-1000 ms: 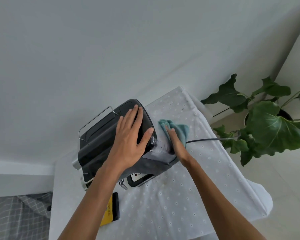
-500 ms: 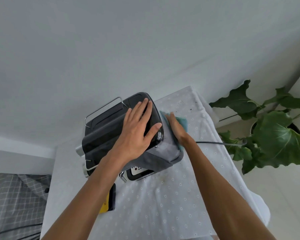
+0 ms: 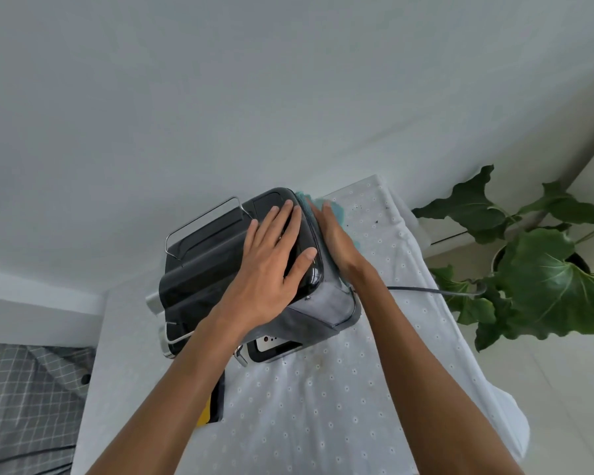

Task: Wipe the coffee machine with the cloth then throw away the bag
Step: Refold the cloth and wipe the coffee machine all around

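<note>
The right grip [image 3: 335,240], fingers straight, presses the cloth [image 3: 339,216] farther back along the machine [image 3: 206,269] side than before; the left grip [image 3: 271,255] stays spread flat on top.

We see the coffee machine [image 3: 220,279] standing on a white dotted tablecloth [image 3: 323,406], close to a pale wall. The left hand [image 3: 275,258] lies flat on the machine's glossy black top, fingers straight and spread, beside a wire rail [image 3: 199,228]. The right hand [image 3: 336,241] presses the teal cloth [image 3: 338,214] flat against the machine's right side, fingers straight; cloth shows beyond the fingertips and along the hand's outer edge. A dark cord [image 3: 412,289] runs from the machine toward a leafy plant [image 3: 535,269] at right. A yellow and black item [image 3: 216,402], mostly hidden by the left forearm, lies near the machine's front; it may be the bag
</note>
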Demonstrator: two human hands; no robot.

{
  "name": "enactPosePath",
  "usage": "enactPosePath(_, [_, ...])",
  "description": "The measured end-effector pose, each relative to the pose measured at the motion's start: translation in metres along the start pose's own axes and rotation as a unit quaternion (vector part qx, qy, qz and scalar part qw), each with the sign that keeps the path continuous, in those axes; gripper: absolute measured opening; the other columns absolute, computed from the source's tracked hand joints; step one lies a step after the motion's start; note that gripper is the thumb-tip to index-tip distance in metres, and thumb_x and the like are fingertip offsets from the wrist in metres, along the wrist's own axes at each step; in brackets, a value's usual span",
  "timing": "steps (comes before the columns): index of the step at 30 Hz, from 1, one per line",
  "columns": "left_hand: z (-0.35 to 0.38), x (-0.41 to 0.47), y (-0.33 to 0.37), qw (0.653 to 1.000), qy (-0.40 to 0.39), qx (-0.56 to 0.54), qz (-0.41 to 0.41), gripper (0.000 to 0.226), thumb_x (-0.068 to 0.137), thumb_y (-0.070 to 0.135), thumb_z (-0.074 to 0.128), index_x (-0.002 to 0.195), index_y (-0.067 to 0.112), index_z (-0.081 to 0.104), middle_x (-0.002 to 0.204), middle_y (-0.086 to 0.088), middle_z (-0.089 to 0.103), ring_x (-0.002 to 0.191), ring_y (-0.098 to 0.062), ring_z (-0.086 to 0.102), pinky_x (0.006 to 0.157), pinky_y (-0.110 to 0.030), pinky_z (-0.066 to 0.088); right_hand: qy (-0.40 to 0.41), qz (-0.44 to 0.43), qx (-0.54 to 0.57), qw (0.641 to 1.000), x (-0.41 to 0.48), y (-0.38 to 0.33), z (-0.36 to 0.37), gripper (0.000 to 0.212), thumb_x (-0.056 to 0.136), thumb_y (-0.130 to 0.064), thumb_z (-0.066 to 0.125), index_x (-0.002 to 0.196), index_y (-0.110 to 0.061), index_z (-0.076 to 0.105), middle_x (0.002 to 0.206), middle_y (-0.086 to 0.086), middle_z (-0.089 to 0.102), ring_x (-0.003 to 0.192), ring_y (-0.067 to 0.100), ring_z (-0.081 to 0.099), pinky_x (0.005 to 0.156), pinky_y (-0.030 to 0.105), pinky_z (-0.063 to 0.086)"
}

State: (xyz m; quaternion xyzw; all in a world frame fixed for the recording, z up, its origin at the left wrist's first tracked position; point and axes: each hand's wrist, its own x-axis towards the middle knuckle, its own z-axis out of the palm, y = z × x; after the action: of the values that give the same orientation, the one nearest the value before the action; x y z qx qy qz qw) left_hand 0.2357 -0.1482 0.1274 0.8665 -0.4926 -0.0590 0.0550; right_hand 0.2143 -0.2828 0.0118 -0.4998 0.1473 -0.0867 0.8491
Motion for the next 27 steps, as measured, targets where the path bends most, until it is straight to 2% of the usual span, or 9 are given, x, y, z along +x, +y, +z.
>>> enactPosePath(3, [0.0, 0.0, -0.001, 1.0, 0.0, 0.0, 0.0, 0.073, 0.097, 0.059, 0.012, 0.157, 0.018, 0.009, 0.165, 0.002, 0.003, 0.151, -0.012, -0.005, 0.122, -0.033, -0.009, 0.044, 0.073, -0.006, 0.996, -0.005, 0.023, -0.011, 0.067, 0.095, -0.071, 0.031, 0.142, -0.029, 0.055, 0.139, 0.002, 0.062, 0.128, 0.014, 0.058, 0.116, 0.04, 0.04])
enactPosePath(6, [0.001, 0.001, -0.002, 1.0, 0.003, 0.002, -0.001, 0.072, 0.097, 0.059, 0.012, 0.157, 0.018, 0.01, 0.165, 0.002, 0.003, 0.152, -0.012, -0.004, 0.123, -0.035, -0.007, 0.123, 0.067, 0.023, 0.99, -0.038, 0.04, -0.009, 0.045, 0.102, -0.052, 0.04, 0.131, -0.024, 0.061, 0.129, 0.01, 0.067, 0.112, 0.014, 0.068, 0.093, 0.024, 0.054])
enactPosePath(10, [0.001, 0.001, -0.001, 1.0, 0.001, 0.0, -0.006, 0.072, 0.097, 0.058, 0.013, 0.157, 0.018, 0.01, 0.165, 0.003, 0.003, 0.152, -0.012, -0.004, 0.123, -0.036, -0.006, 0.086, -0.045, 0.074, 0.993, -0.075, 0.04, 0.017, 0.051, 0.102, -0.044, 0.037, 0.152, -0.034, 0.038, 0.158, -0.012, 0.038, 0.147, 0.006, 0.032, 0.124, 0.036, 0.022])
enactPosePath(14, [0.0, 0.0, 0.0, 1.0, -0.001, -0.007, -0.007, 0.07, 0.098, 0.056, 0.016, 0.157, 0.018, 0.01, 0.165, 0.003, 0.002, 0.151, -0.01, -0.006, 0.123, -0.035, -0.006, 0.023, -0.062, -0.051, 0.997, -0.037, -0.002, 0.015, 0.054, 0.105, -0.047, 0.029, 0.158, -0.032, 0.025, 0.163, -0.014, 0.027, 0.151, 0.003, 0.022, 0.126, 0.04, 0.016])
enactPosePath(16, [-0.001, 0.0, 0.001, 1.0, -0.003, -0.007, -0.009, 0.069, 0.099, 0.055, 0.017, 0.157, 0.019, 0.01, 0.165, 0.004, 0.001, 0.151, -0.008, -0.008, 0.122, -0.033, -0.008, -0.001, -0.042, -0.04, 0.998, -0.012, -0.023, 0.008, 0.05, 0.108, -0.043, 0.028, 0.154, -0.026, 0.037, 0.157, -0.005, 0.041, 0.145, 0.008, 0.037, 0.122, 0.035, 0.027])
enactPosePath(18, [-0.002, 0.001, 0.002, 1.0, -0.002, -0.005, -0.009, 0.07, 0.098, 0.055, 0.017, 0.157, 0.019, 0.01, 0.165, 0.004, 0.002, 0.151, -0.008, -0.007, 0.122, -0.032, -0.009, -0.001, 0.037, -0.036, 0.999, 0.007, -0.028, 0.004, 0.044, 0.107, -0.045, 0.031, 0.129, -0.025, 0.063, 0.128, -0.001, 0.066, 0.119, 0.011, 0.061, 0.101, 0.028, 0.047])
enactPosePath(20, [-0.002, 0.001, 0.002, 1.0, -0.001, -0.004, -0.01, 0.07, 0.098, 0.055, 0.017, 0.157, 0.019, 0.01, 0.165, 0.003, 0.002, 0.151, -0.009, -0.006, 0.122, -0.031, -0.008, 0.023, 0.11, -0.071, 0.991, 0.017, -0.009, -0.004, 0.046, 0.1, -0.058, 0.034, 0.108, -0.031, 0.07, 0.11, -0.004, 0.071, 0.1, 0.009, 0.066, 0.085, 0.026, 0.05])
enactPosePath(23, [-0.001, 0.0, 0.002, 1.0, -0.003, -0.005, -0.008, 0.069, 0.098, 0.055, 0.018, 0.157, 0.02, 0.009, 0.165, 0.004, 0.002, 0.151, -0.009, -0.006, 0.122, -0.033, -0.007, 0.1, 0.147, -0.069, 0.982, 0.007, 0.039, -0.022, 0.066, 0.08, -0.085, 0.044, 0.116, -0.036, 0.068, 0.123, 0.002, 0.069, 0.109, 0.015, 0.067, 0.097, 0.036, 0.051])
enactPosePath(27, [0.0, 0.001, 0.001, 1.0, 0.003, -0.002, -0.009, 0.072, 0.097, 0.057, 0.018, 0.156, 0.018, 0.006, 0.165, 0.003, 0.002, 0.151, -0.009, -0.006, 0.122, -0.032, -0.007, 0.139, 0.129, -0.005, 0.982, -0.049, 0.056, -0.014, 0.043, 0.103, -0.055, 0.036, 0.138, -0.036, 0.054, 0.136, -0.002, 0.061, 0.123, 0.01, 0.058, 0.108, 0.031, 0.045])
